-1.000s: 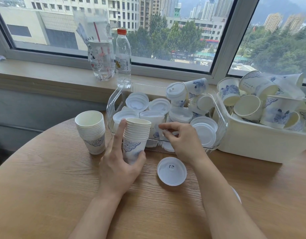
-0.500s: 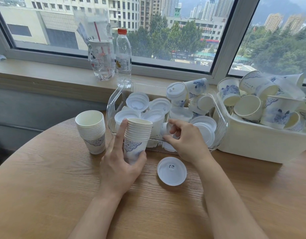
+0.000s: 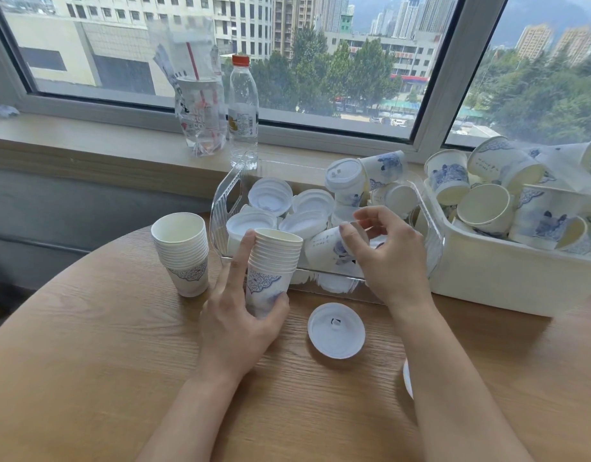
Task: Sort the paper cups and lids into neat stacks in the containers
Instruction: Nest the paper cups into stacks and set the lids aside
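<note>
The right hand (image 3: 392,258) has lifted a single cup (image 3: 327,250) out of the clear bin (image 3: 429,228), grip pinching its rim; the left hand (image 3: 240,315) still holds the near stack (image 3: 272,268), ready to receive it.

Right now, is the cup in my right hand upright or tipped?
Tipped: the cup lies on its side in the right hand, over the clear bin.

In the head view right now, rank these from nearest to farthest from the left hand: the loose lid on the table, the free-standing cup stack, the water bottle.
1. Free-standing cup stack, just left of the left hand; the loose lid, just right of it, is too close to call.
2. Water bottle, far back on the windowsill.
</note>
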{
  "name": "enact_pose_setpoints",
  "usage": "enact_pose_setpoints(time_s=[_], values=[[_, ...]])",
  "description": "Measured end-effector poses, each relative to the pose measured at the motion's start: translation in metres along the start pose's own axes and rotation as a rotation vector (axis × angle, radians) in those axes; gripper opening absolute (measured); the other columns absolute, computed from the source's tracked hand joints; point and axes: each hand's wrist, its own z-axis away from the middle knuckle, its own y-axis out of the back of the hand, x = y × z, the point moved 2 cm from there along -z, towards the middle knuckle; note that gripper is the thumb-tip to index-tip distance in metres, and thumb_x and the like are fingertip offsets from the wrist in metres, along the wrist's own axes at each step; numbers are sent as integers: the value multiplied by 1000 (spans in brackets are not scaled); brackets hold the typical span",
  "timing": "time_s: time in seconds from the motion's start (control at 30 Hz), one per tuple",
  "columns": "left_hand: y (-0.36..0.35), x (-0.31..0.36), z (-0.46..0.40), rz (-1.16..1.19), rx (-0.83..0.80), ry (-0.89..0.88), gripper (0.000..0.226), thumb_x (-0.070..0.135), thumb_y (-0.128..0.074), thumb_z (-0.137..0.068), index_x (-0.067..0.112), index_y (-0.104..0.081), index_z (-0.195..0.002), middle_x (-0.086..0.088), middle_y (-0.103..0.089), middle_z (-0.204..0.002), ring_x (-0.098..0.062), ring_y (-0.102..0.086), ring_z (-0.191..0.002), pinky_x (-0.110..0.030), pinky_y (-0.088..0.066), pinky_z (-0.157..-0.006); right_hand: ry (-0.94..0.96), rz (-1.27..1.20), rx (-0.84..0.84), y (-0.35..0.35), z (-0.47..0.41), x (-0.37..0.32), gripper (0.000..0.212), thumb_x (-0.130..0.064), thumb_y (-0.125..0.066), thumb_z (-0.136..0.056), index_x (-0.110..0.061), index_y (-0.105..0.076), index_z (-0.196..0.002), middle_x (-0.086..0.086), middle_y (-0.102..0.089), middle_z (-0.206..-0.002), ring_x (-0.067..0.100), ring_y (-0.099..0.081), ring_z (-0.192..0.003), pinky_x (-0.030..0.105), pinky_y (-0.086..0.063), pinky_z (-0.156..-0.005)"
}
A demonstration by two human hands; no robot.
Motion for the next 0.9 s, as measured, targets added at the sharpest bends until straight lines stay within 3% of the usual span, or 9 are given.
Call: enact_pose_setpoints(time_s=[0.2,0.3,0.37,0.47,0.57,0.67,0.73,0.8,0.9], values=[[-1,-1,1,15,-20,-2,96,50,-70,-76,57,-24,-160,6,-64,-119,-14,-62,-77,-38,-59,-71,-65,-287,213,9,-4,2,11,-38,-66,-100,-30,-73,-102,-12,-74,-94,5,-68,-92,13,-50,-77],[-4,-1,2,29,-50,-34,99,41,-76,-77,56,-24,-160,9,-64,-124,-4,-63,-93,-15,-52,-80,-189,-522,109,-3,-1,-4,11,-37,-62,-105,-31,-71,-109,-10,-74,-100,7,-69,-95,26,-59,-81],[-5,0,3,46,-70,-62,102,36,-78,-77,50,-26,-162,12,-62,-124,6,-60,-107,-3,-43,-84,-220,-602,33,-15,3,-9,14,-35,-61,-105,-27,-70,-113,-7,-74,-103,9,-69,-93,27,-61,-81],[-5,1,3,70,-117,-74,106,34,-79,-76,49,-22,-164,16,-60,-122,7,-59,-105,-7,-47,-82,-188,-630,-63,-30,11,-17,16,-38,-64,-103,-25,-69,-112,-1,-74,-108,14,-70,-101,31,-61,-84],[-4,2,4,85,-145,-74,109,34,-80,-76,49,-18,-165,16,-62,-122,2,-61,-105,-21,-54,-78,-120,-581,-157,-36,17,-24,13,-36,-73,-96,-28,-67,-105,-12,-72,-100,7,-68,-96,28,-58,-85],[-3,3,4,104,-153,-77,110,32,-80,-77,47,-18,-166,11,-66,-127,-5,-64,-109,-32,-58,-80,-70,-524,-232,-36,20,-28,34,-33,-72,-85,-38,-63,-118,-2,-66,-97,10,-64,-93,30,-54,-89],[-3,4,3,113,-161,-91,109,29,-81,-77,44,-20,-166,9,-65,-134,-4,-63,-115,-31,-58,-84,-18,-472,-282,-33,20,-29,56,-28,-69,-84,-50,-56,-134,8,-63,-101,20,-62,-97,37,-52,-95],[-3,5,4,108,-154,-103,108,29,-81,-78,42,-21,-166,11,-62,-139,3,-58,-122,-25,-55,-89,20,-433,-299,-31,20,-28,66,-28,-67,-85,-57,-50,-142,7,-62,-99,21,-61,-96,35,-51,-95],[-3,4,3,117,-146,-106,106,29,-81,-78,41,-23,-166,8,-64,-135,0,-60,-118,-25,-55,-87,44,-399,-254,-31,18,-27,46,-38,-64,-93,-48,-60,-138,0,-64,-95,9,-63,-92,31,-52,-92]])
